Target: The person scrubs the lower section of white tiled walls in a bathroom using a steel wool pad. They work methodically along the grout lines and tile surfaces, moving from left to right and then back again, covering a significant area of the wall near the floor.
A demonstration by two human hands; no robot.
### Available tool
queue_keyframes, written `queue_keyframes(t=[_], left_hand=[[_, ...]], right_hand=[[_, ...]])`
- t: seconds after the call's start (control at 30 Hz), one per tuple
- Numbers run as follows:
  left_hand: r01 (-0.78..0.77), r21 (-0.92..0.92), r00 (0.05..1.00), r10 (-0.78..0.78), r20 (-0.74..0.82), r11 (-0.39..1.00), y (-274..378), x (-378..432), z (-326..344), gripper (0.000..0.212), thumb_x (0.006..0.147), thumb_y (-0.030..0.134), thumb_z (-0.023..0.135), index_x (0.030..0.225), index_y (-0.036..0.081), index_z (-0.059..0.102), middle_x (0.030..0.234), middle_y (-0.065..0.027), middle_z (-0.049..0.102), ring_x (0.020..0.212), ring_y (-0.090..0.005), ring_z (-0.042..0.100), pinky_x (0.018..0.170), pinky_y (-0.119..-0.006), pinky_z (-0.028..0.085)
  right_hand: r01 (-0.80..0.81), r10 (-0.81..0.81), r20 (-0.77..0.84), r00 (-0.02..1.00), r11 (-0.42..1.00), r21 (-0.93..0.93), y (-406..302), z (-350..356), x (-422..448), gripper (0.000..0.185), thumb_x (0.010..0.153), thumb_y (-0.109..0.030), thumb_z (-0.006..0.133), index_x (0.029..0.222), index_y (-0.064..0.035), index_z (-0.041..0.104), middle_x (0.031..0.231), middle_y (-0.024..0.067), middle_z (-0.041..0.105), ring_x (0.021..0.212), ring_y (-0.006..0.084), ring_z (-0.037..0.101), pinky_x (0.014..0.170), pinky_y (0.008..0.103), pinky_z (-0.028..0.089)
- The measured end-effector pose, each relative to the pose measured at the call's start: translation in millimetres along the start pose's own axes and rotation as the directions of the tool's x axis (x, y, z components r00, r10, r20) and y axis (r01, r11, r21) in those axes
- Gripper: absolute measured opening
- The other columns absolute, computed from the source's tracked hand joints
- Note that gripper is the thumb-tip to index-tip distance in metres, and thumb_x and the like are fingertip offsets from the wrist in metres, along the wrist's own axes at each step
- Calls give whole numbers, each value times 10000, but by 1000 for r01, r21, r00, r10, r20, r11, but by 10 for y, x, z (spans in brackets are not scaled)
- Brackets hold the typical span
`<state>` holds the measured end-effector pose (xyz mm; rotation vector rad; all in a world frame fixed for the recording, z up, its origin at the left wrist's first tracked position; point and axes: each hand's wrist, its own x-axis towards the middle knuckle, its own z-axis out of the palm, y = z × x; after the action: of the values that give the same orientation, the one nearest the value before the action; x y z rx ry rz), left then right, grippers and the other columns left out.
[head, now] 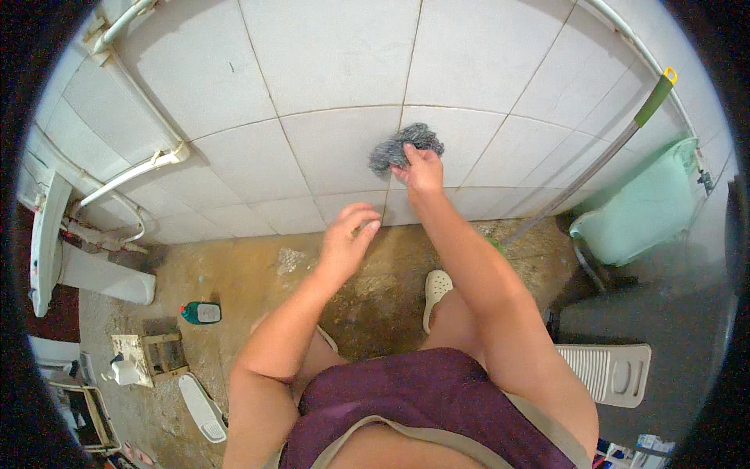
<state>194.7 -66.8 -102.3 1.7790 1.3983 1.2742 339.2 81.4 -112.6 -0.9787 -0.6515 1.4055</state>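
Note:
My right hand [426, 171] grips a bunched grey mesh scrubber or cloth [387, 153] against the white tiled wall [340, 140]. The bunched material covers part of a grout line, and my fingers hide its lower middle. Lower and to the left, my left hand [345, 237] holds nothing. Its fingers are curved and loosely apart, in front of the foot of the wall. Beneath my arms lies a wet, stained brownish floor [375, 293].
A broom or mop handle [603, 153] leans at the right beside a pale green basin [641, 205]. A washboard [621, 375] lies lower right. Leftward are a pedestal sink [50, 246], a green bottle [201, 313], a small stool [146, 357] and white pipes [143, 105].

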Motion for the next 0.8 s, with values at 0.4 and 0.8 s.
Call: queue_keyframes(t=[0.4,0.8], left_hand=[[78,-73,997,-77,23,994,-118,-4,-541,152,862,97,590,972,-4,620,975,-104,621,869,-200,599,778,-296,476],[124,-33,991,-122,53,992,-207,82,-601,162,870,114,592,983,5,631,990,-112,629,881,-208,593,796,-300,467]], right_hand=[[276,-352,-115,929,866,-418,-81,325,123,270,773,-121,682,583,-42,508,489,53,524,380,108,434,359,263,334],[240,-381,-194,904,827,-508,777,-358,504,316,757,-124,653,513,3,497,459,69,488,425,147,468,439,347,409]])
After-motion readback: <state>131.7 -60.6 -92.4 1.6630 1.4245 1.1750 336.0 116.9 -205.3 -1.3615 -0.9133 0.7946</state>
